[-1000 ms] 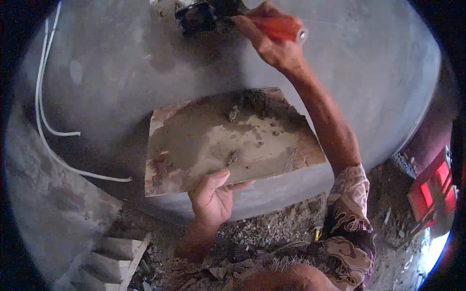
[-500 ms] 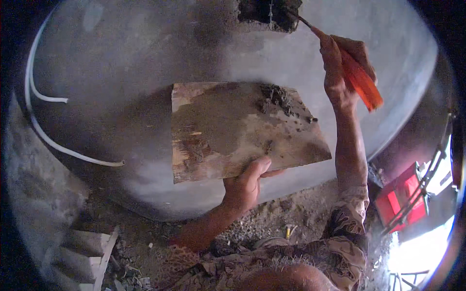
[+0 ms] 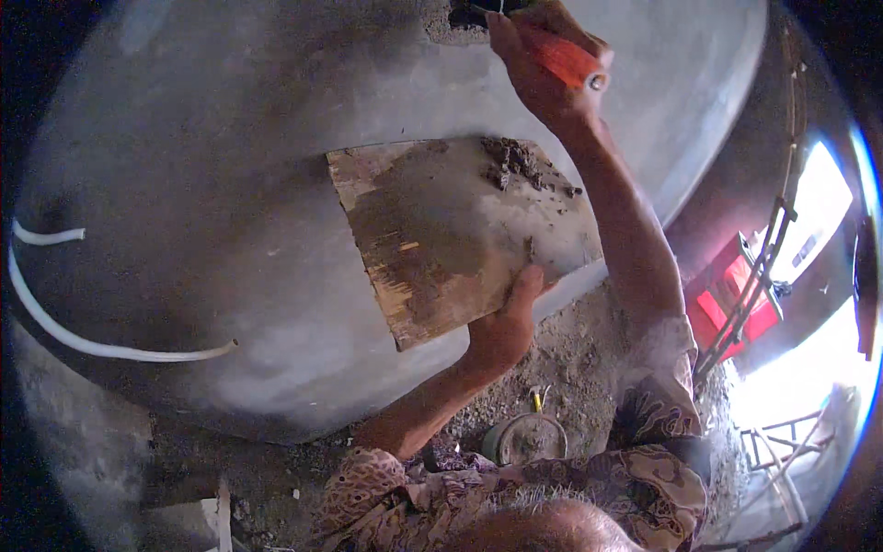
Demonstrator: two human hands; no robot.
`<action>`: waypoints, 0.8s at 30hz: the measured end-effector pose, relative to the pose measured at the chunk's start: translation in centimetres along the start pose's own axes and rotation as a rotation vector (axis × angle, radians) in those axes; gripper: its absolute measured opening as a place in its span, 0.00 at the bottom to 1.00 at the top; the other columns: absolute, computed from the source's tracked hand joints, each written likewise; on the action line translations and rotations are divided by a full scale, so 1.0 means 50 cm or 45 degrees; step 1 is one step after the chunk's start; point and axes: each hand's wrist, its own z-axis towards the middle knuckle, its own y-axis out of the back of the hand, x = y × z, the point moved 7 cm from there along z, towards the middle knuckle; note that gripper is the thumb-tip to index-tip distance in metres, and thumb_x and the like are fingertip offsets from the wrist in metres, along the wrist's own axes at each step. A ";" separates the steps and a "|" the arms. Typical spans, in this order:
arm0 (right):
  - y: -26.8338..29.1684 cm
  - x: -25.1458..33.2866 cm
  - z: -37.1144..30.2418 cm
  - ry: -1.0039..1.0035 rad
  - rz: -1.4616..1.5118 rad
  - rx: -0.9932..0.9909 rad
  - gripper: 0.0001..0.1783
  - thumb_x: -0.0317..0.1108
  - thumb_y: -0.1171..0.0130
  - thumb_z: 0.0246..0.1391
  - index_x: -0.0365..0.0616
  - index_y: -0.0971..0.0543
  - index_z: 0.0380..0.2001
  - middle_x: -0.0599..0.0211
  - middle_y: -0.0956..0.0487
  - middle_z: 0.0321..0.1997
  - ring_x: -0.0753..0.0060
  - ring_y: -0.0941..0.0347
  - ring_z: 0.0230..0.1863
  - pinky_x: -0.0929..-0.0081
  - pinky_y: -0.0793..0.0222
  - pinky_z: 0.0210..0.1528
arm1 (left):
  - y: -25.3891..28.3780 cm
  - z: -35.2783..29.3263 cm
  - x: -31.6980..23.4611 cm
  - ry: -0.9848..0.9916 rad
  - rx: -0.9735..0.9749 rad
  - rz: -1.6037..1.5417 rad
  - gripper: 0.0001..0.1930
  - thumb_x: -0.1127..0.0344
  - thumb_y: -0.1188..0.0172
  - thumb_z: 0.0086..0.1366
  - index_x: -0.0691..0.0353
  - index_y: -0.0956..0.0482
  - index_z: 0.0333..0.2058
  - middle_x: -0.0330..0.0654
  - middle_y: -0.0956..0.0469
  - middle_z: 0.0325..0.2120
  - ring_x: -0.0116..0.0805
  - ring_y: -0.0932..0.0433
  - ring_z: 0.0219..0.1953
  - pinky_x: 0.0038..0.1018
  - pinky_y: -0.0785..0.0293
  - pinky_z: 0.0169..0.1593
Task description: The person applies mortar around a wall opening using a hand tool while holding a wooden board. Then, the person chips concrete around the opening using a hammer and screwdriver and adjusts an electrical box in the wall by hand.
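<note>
My left hand (image 3: 508,324) grips the lower edge of a worn wooden board (image 3: 441,221), thumb on top and the other fingers hidden beneath. Clumps of dark wet mortar (image 3: 517,164) lie near its far right edge, and a damp smear covers much of the face. Up at the grey plastered wall (image 3: 267,221), my right hand (image 3: 547,87) is closed round the orange-red handle of a trowel (image 3: 563,59). Its blade is out of sight at the rough-edged dark hole (image 3: 469,17), which my hand partly covers.
Two white conduits (image 3: 120,350) stick out from the wall at left. Rubble and earth (image 3: 579,359) cover the ground below, where a round container (image 3: 529,438) stands close to my body. To the right are a red box-like object (image 3: 736,308) and thin poles (image 3: 782,221).
My right hand has moved up and left to the hole, with the trowel handle now pointing more toward me. The board has turned slightly in my left hand, and the view has shifted.
</note>
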 end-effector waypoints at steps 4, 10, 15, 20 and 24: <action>-0.015 -0.024 -0.007 0.129 0.042 -0.003 0.11 0.32 0.38 0.48 0.43 0.30 0.23 0.63 0.30 0.15 0.68 0.33 0.14 0.69 0.37 0.19 | 0.000 0.004 0.016 -0.206 0.000 0.348 0.08 0.66 0.46 0.63 0.66 0.25 0.33 0.43 0.23 0.29 0.33 0.25 0.34 0.34 0.29 0.43; -0.008 -0.064 -0.012 -0.121 0.015 -0.072 0.09 0.32 0.36 0.48 0.42 0.28 0.26 0.72 0.30 0.16 0.76 0.36 0.18 0.77 0.39 0.20 | -0.009 -0.001 -0.009 -0.080 0.055 0.384 0.08 0.66 0.46 0.63 0.66 0.25 0.33 0.44 0.23 0.30 0.37 0.26 0.36 0.36 0.32 0.46; 0.066 -0.108 -0.023 -0.672 0.703 -0.182 0.12 0.34 0.35 0.49 0.37 0.25 0.29 0.64 0.24 0.21 0.81 0.33 0.17 0.81 0.38 0.18 | 0.005 0.001 -0.005 -0.065 0.063 0.284 0.10 0.67 0.48 0.65 0.68 0.25 0.39 0.46 0.22 0.34 0.36 0.24 0.40 0.34 0.30 0.47; 0.169 -0.160 -0.020 -0.710 0.588 -0.252 0.11 0.33 0.36 0.49 0.37 0.26 0.28 0.64 0.26 0.20 0.81 0.35 0.17 0.81 0.40 0.18 | -0.014 0.005 -0.008 -0.155 0.096 0.182 0.12 0.69 0.48 0.64 0.69 0.26 0.44 0.45 0.22 0.38 0.36 0.23 0.38 0.33 0.29 0.48; 0.130 -0.298 -0.060 -0.990 0.749 0.025 0.11 0.34 0.37 0.51 0.41 0.25 0.22 0.72 0.26 0.20 0.84 0.35 0.21 0.80 0.39 0.22 | -0.040 0.005 -0.011 -0.027 0.060 -0.134 0.14 0.74 0.48 0.60 0.64 0.28 0.46 0.45 0.23 0.41 0.41 0.22 0.40 0.40 0.22 0.46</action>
